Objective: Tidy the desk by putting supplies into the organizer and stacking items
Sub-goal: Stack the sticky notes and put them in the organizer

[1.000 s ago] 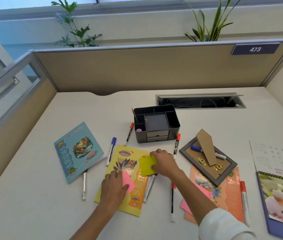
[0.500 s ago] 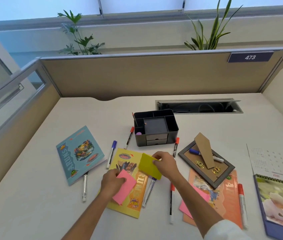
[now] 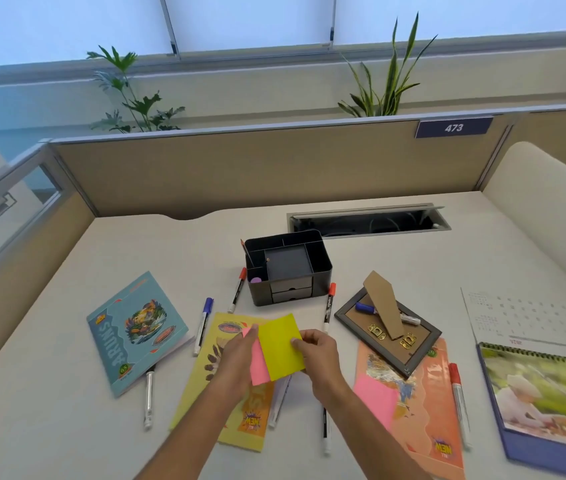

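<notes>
**Two note pads brought together above the table**

Half a second ago the pads were held apart; now the right hand (image 3: 319,355) pinches the yellow pad (image 3: 279,346) and has slid it over the pink pad (image 3: 257,362), which the left hand (image 3: 236,358) grips from the other side. Both are lifted over the yellow booklet (image 3: 226,403). The stack is nearly squared, so the organizer (image 3: 288,268), just beyond on the table (image 3: 67,427), is likely the next stop. Markers and a second pink pad (image 3: 375,396) still wait.
</notes>
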Demonstrator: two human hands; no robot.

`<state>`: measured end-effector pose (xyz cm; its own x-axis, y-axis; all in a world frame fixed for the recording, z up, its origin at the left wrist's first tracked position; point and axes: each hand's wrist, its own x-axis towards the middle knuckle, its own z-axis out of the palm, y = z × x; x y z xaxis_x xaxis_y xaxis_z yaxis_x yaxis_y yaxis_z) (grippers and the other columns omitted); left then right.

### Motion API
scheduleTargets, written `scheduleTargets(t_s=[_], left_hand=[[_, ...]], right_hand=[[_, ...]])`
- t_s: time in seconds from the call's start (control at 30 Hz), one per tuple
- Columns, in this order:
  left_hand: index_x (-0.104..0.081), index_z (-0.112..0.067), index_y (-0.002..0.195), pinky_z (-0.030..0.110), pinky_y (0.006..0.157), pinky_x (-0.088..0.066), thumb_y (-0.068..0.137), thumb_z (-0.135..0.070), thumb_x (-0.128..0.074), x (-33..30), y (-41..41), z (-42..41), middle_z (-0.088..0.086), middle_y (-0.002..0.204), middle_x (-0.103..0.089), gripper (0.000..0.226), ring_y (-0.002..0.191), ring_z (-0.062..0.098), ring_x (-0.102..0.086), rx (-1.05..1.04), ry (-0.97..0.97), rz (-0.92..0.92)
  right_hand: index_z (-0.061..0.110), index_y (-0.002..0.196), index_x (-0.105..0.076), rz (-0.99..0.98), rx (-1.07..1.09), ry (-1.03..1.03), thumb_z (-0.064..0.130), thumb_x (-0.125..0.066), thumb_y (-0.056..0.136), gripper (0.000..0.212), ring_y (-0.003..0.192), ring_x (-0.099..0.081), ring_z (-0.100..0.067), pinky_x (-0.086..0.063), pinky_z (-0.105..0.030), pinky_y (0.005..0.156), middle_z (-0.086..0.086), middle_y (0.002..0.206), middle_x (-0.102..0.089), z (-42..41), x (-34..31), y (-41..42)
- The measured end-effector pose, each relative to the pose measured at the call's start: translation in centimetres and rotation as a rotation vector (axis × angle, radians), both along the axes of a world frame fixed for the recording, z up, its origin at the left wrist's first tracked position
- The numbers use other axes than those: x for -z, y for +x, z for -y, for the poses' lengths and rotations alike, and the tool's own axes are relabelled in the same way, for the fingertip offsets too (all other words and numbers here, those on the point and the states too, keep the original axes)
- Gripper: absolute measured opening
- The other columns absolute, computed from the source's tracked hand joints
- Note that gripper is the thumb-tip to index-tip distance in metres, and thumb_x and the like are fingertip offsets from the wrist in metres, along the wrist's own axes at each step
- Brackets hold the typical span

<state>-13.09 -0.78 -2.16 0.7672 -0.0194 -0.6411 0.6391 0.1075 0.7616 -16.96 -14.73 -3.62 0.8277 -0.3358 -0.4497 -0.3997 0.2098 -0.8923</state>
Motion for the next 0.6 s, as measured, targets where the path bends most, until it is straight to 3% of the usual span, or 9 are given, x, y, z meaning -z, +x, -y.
scheduleTargets(t_s=[0.1,0.2,0.4,0.5,0.6], left_hand=[[-0.060,-0.014,0.117,0.059,0.083,-0.053,0.091,-0.020,-0.061,-0.1,-0.5,1.1,0.015,0.110,-0.068,0.026,0.099,0.038,-0.066,0.075,-0.006,0.021],[-0.060,-0.017,0.119,0.060,0.082,-0.054,0.089,-0.017,-0.063,0.6,-0.4,1.8,0.014,0.111,-0.067,0.030,0.099,0.037,-0.065,0.085,0.041,0.013],[-0.059,-0.018,0.106,0.062,0.085,-0.051,0.094,-0.014,-0.056,0.9,0.5,3.1,0.016,0.110,-0.063,0.013,0.100,0.039,-0.062,0.053,0.012,-0.007],[-0.058,-0.019,0.095,0.061,0.088,-0.049,0.096,-0.011,-0.051,1.0,1.1,3.4,0.015,0.103,-0.062,0.010,0.096,0.037,-0.061,0.050,-0.052,-0.036],[-0.057,-0.012,0.109,0.057,0.087,-0.050,0.096,-0.010,-0.050,1.4,1.4,3.8,0.016,0.106,-0.062,0.014,0.099,0.038,-0.060,0.036,-0.085,-0.053]], right_hand=[[0.015,0.077,-0.067,0.007,-0.005,-0.205,0.017,-0.069,0.081,0.005,0.081,-0.065,-0.022,-0.053,-0.041,0.074,-0.004,0.081,-0.068,0.3,0.1,-0.5],[0.019,0.079,-0.066,0.004,-0.037,-0.367,0.026,-0.070,0.080,0.009,0.078,-0.064,-0.014,-0.051,-0.035,0.071,0.005,0.082,-0.067,0.8,-0.2,-0.8],[0.025,0.105,-0.065,-0.019,-0.234,-0.704,0.039,-0.070,0.079,0.030,0.083,-0.062,-0.006,-0.047,-0.025,0.072,0.011,0.097,-0.066,4.8,-0.2,-1.8],[0.024,0.119,-0.060,-0.154,-0.346,-0.915,0.036,-0.070,0.079,0.042,0.092,-0.060,-0.010,-0.046,-0.026,0.074,0.008,0.110,-0.064,8.3,-0.1,-2.9],[0.022,0.126,-0.054,-0.335,-0.471,-1.064,0.035,-0.074,0.076,0.055,0.108,-0.057,-0.018,-0.052,-0.034,0.083,0.001,0.120,-0.060,10.6,0.4,-4.4]])
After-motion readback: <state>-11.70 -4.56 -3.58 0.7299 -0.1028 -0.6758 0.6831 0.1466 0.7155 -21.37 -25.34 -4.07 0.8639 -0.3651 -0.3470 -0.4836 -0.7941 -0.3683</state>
